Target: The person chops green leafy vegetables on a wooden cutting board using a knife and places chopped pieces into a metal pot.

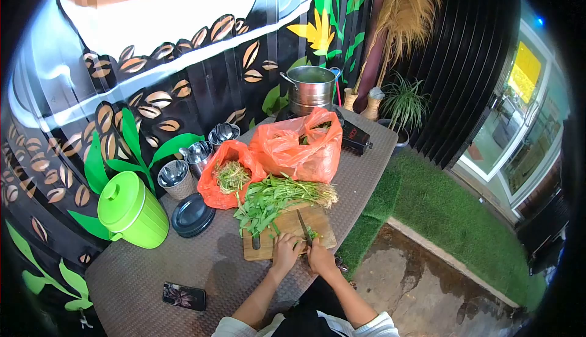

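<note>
- The right hand (321, 257) grips a knife (303, 224), its blade over a wooden cutting board (290, 222) near the right edge of the desk (143, 273).
- The left hand (285, 253) rests low on the board beside the knife; what its fingers hold is hard to make out.
- A few cut greens (312, 233) lie by the blade.
- A bundle of leafy stems (274, 193) lies across the board's far side, stem ends toward the desk's right edge.
- Beyond it stand two orange bags, the smaller (210, 185) holding trimmings (232, 177), the larger (287, 148) nearer the far edge.
- A steel pot (311, 96) stands at that far edge.
- Toward the wall-side edge are a lidded green bin (140, 215) and stacked black dishes (193, 215).
- A phone (184, 296) lies toward the near left corner.
</note>
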A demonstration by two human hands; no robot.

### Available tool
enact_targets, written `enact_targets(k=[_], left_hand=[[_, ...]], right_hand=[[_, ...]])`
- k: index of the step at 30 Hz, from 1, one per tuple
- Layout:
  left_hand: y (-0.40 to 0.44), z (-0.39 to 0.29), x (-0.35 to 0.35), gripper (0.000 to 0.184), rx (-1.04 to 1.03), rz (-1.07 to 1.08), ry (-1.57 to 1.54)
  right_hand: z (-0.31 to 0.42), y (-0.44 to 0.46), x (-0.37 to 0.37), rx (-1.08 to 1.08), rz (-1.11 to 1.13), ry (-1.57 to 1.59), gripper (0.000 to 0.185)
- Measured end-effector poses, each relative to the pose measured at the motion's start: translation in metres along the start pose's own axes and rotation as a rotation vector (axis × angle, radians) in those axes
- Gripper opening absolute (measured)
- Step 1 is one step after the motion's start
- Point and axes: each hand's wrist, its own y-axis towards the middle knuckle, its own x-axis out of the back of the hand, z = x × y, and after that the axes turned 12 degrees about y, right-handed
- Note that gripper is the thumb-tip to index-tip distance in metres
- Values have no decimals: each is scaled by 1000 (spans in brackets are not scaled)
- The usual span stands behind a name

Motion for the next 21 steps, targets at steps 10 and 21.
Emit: enact_targets(k=[10, 21], left_hand=[[-3, -3, -3, 12, 6, -64, -40], [2, 4, -5, 10, 69, -22, -131]], right_hand=[[7, 7, -14, -39, -72, -6, 30], [9, 6, -13, -20, -93, 57, 31]])
